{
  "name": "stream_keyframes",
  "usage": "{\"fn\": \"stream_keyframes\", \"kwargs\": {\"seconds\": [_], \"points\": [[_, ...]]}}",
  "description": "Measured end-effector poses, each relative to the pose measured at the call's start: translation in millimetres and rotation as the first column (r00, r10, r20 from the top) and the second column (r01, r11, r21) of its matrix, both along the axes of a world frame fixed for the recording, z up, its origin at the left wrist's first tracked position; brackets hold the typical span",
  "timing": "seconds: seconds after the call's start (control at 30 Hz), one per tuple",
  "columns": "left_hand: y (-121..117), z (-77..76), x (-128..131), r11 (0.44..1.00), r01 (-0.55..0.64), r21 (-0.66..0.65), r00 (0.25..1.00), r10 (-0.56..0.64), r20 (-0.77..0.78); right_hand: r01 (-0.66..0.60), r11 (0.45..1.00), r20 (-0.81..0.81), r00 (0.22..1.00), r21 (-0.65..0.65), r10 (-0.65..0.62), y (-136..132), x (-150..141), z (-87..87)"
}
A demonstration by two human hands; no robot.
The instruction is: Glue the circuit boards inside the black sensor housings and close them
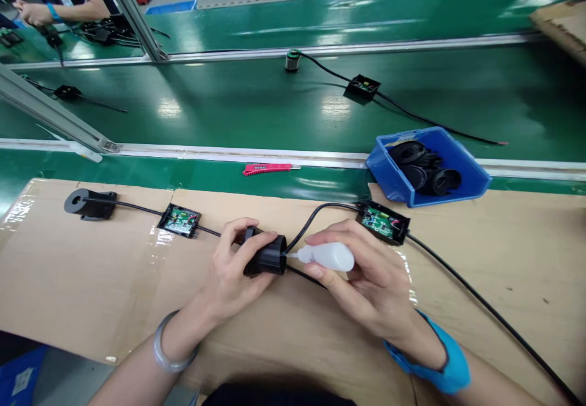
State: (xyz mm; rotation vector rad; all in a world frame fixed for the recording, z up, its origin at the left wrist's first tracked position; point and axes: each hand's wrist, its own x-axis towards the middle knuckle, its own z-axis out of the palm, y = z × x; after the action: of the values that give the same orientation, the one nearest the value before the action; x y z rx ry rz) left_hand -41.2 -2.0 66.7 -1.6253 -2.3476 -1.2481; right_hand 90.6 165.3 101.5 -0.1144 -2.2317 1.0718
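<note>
My left hand (229,271) grips a black round plastic housing (268,255) just above the cardboard sheet (91,284). My right hand (366,278) is closed around a small white squeeze bottle (330,256), whose nozzle tip touches the open end of the housing. A black cable (315,213) runs from the housing to an open black box holding a green circuit board (383,223). A second assembly lies to the left: a black ring part (86,203) wired to another open circuit box (179,220).
A blue bin (471,174) of black round parts stands at the right by the conveyor rail. A red utility knife (265,168) lies on the green belt edge. More cabled boxes (362,86) rest on the far belt. Another person's arm (59,10) works at top left.
</note>
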Motion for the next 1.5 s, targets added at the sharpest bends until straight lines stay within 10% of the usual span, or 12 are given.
{"fn": "stream_keyframes", "kwargs": {"seconds": [1.5], "points": [[-0.2,0.9,-1.1,1.0,-0.01,-0.021,1.0,0.01,-0.016,-0.008,1.0,-0.023,1.0,-0.029,0.007,-3.1,1.1,3.5]]}}
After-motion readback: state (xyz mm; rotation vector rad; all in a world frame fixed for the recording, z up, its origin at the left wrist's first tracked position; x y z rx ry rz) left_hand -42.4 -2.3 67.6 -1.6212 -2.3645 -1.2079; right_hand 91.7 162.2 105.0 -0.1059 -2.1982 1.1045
